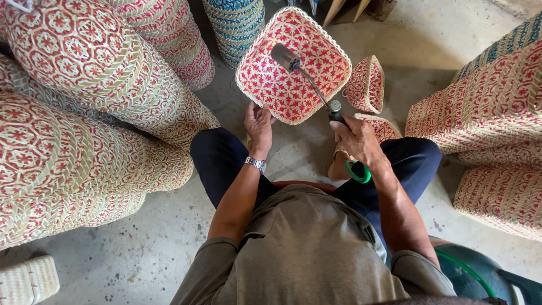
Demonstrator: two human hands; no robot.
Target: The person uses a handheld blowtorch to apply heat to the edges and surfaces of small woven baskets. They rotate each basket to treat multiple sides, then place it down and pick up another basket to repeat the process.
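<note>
Left hand: the left hand [258, 125] grips the lower rim of a square woven basket in red and cream straw [293, 65], fingers curled over the edge, holding it tilted with its patterned bottom facing the camera.
Right hand: the right hand [357, 141] is closed around the handle of a metal gas torch with a long thin neck and a dark round nozzle [307, 79].
Torch: its nozzle lies over the upper left part of the basket's bottom; the neck crosses the basket face diagonally.
Hose: a green hose [357, 172] loops under the right wrist.
Basket position: in front of the person's knees, above the grey concrete floor [169, 237].
Nearby: a smaller red and cream woven basket [367, 85] lies on its side just right of the held one.
Surroundings: tall stacks of nested red and cream woven baskets [84, 113] stand on the left, more stacks [485, 113] on the right.
</note>
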